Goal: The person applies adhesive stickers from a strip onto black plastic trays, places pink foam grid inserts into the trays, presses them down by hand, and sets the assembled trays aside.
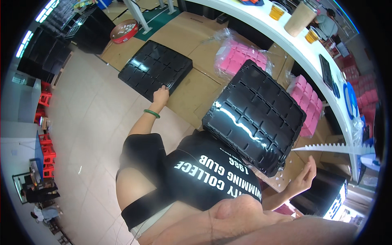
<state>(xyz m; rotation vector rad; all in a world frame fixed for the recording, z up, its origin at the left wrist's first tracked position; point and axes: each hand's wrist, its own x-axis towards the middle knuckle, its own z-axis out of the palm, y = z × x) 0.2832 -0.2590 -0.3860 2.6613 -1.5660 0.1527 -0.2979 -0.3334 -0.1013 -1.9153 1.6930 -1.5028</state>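
Observation:
My left hand [161, 95], with a green bangle on its wrist, is closed on the near edge of a black moulded plastic tray [157, 65]. That tray lies low, over the cardboard at the left. Right in front of my body a second black compartment tray [257, 116] is tilted, its grid of ridges facing up and catching a bright reflection. My right hand [304, 178] is off to the right, fingers stretched out with nothing in them. It is apart from the second tray's lower right corner.
A white curved table [322, 77] runs along the right, bearing cups of amber liquid [277, 11], a jar [301, 18] and a phone [326, 71]. Pink trays [241, 57] in clear plastic stand beneath. A white serrated strip [330, 148] juts out near my right hand. A red basin [124, 32] sits far left.

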